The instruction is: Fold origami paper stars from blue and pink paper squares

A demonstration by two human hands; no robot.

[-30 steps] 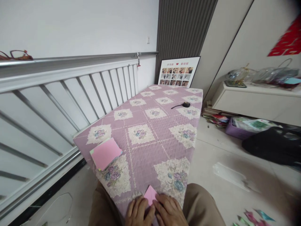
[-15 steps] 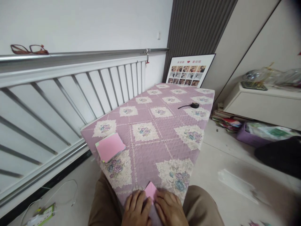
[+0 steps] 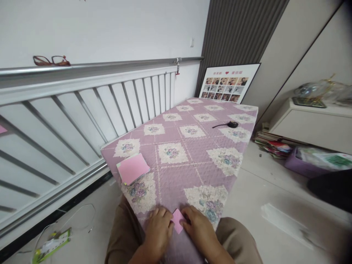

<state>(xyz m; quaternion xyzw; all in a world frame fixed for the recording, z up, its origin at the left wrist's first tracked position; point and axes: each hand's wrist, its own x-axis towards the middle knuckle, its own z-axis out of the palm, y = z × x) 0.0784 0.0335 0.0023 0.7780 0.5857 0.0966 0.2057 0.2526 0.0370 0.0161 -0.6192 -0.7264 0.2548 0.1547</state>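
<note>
A small pink paper folded into a diamond shape [image 3: 178,221] lies at the near corner of the table, between my two hands. My left hand [image 3: 159,229] has its fingers curled together at the paper's left corner. At the right corner, my right hand [image 3: 198,226] pinches the edge between thumb and fingers. A stack of paper sheets with a pink one on top [image 3: 133,169] rests near the table's left edge.
The table has a purple floral cloth [image 3: 170,187]. A black object with a thin strap [image 3: 232,124] lies toward its far right. A white radiator [image 3: 90,124] runs along the left. A power strip [image 3: 52,247] is on the floor, and a purple bin [image 3: 302,163] stands right.
Both hands have gone from lying flat over the paper's lower part to gripping its side corners, so more of the diamond shows. The camera view has shifted slightly left.
</note>
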